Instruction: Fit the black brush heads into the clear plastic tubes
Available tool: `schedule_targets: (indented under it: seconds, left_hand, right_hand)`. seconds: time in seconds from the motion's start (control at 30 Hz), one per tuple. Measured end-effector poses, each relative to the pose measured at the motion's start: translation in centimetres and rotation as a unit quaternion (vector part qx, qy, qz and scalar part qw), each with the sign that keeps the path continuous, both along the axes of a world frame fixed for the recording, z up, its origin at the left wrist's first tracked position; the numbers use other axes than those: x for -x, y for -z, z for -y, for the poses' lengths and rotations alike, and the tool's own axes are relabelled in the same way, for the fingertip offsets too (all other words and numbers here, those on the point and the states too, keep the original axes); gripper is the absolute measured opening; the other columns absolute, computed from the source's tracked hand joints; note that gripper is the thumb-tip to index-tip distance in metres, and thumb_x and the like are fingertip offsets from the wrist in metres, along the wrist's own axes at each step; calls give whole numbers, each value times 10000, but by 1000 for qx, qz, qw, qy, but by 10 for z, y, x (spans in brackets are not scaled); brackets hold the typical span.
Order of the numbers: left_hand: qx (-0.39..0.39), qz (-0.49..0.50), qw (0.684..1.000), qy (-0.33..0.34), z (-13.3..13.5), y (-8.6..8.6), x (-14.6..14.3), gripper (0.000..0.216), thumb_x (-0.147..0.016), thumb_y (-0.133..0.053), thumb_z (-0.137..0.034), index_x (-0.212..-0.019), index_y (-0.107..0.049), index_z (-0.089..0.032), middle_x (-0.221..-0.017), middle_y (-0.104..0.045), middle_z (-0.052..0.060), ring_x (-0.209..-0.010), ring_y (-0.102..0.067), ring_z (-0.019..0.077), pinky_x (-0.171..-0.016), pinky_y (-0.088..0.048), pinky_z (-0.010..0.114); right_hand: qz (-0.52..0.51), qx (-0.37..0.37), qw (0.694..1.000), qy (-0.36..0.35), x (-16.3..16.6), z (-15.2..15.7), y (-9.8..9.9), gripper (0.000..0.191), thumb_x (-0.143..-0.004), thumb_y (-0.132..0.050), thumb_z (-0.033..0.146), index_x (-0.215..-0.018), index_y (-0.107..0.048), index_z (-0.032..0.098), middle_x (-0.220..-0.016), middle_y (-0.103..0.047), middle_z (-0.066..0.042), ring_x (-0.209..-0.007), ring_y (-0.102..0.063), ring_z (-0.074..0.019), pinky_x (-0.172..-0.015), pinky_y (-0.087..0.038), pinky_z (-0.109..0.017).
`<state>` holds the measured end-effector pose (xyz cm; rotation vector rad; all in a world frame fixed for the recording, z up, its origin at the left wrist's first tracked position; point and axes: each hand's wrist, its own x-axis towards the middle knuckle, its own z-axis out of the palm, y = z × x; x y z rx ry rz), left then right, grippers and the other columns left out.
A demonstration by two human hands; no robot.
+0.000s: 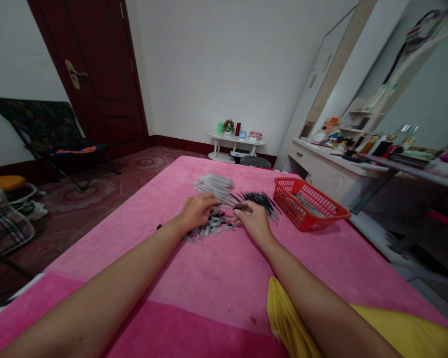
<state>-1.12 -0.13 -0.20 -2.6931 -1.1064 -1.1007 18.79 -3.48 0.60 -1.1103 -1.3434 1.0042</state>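
Note:
My left hand (198,211) curls over the near left of a pile of small pen caps (208,229), white and black. Its fingers are bent together, and whatever lies under the fingertips is hidden. Opposite it, my right hand (257,220) pinches a small dark piece (240,206) between thumb and fingers. Behind my left hand lies a stack of whitish translucent pen barrels (213,184). A bundle of thin black-ended pen refills (259,200) fans out just beyond my right hand.
A red plastic basket (302,219) with several slim grey pens (309,205) stands at the right of the pink-covered table (209,283). Yellow cloth (403,325) lies near right. Beyond are a folding chair (41,124), a small white stand (224,135) and a dressing table (328,166).

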Motion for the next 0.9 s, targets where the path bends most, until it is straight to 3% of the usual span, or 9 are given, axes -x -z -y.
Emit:
schedule_targets:
  seconds: [0.23, 0.43, 0.7, 0.83, 0.9]
  left_hand:
    - [3, -12, 1000, 10, 1, 0, 0, 292, -829, -494, -144, -1063, -654, -216, -931, -635, 46, -862, -593, 159, -746, -472, 255]
    - [5, -13, 1000, 11, 1, 0, 0, 299, -825, -497, -137, -1066, -653, -220, -952, -642, 44, -881, -599, 162, -755, -477, 258]
    - [3, -11, 999, 32, 1, 0, -2, 278, -836, -498, -149, -1052, -660, -216, -962, -650, 48, -896, -607, 158, -765, -483, 251]
    - [-2, -5, 999, 33, 2, 0, -2, 264, -839, -500, -156, -1037, -663, -216, -957, -650, 47, -893, -608, 157, -764, -486, 249]
    - [-4, -7, 999, 31, 2, 0, -2, 264, -838, -500, -157, -1040, -661, -215, -956, -649, 45, -888, -609, 157, -763, -488, 251]
  right_hand:
    - [30, -24, 999, -2, 1, -2, 3, 168, -640, -636, 272, -753, -580, 161, -671, -647, -11, -556, -663, -178, -450, -508, -234]
    - [53, -71, 996, -2, 0, -5, 7, 140, -651, -620, 244, -763, -586, 167, -744, -658, -25, -603, -666, -182, -563, -549, -280]
    - [90, -62, 994, 14, -1, -8, 11, 135, -705, -605, 297, -740, -590, 168, -638, -637, -22, -547, -641, -184, -485, -508, -264]
    - [160, -52, 986, -5, -3, -5, 10, 347, -834, -461, 441, -628, -549, 176, -504, -570, -7, -398, -552, -149, -380, -406, -235]
    - [196, -76, 978, 4, -5, -5, 10, 338, -838, -465, 442, -667, -573, 171, -550, -593, -12, -441, -557, -141, -410, -398, -226]
